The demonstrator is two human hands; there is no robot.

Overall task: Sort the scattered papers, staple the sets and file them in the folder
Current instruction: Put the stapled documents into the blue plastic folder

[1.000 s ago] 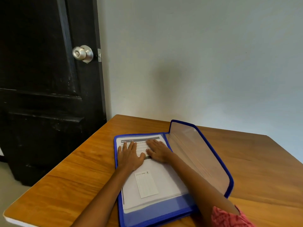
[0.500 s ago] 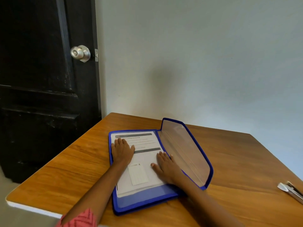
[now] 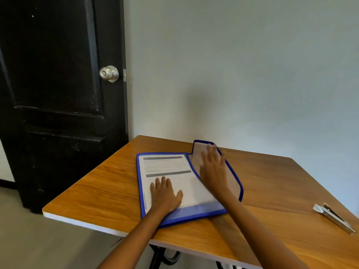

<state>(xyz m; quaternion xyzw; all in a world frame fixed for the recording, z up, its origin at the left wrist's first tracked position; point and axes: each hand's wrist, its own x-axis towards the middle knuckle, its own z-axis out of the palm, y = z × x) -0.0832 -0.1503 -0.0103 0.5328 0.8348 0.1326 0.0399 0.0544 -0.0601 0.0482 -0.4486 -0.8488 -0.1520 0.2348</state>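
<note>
A blue-edged folder (image 3: 140, 183) lies open on the wooden table (image 3: 101, 183). White printed papers (image 3: 165, 166) lie flat inside it. My left hand (image 3: 165, 195) rests palm down on the lower part of the papers, fingers straight. My right hand (image 3: 212, 167) is spread with straight fingers against the translucent flap (image 3: 231, 179) of the folder, which stands raised at the folder's right side. A metal stapler (image 3: 334, 217) lies on the table far to the right, away from both hands.
A black door (image 3: 58, 94) with a silver knob (image 3: 109, 73) stands left of the table. A pale wall runs behind the table. The table's near edge (image 3: 81, 222) is in front of me, with dark legs below it.
My right hand left the lower papers and moved up and right onto the folder's flap. My left hand slid down the papers toward me. The view shifted, showing more of the stapler.
</note>
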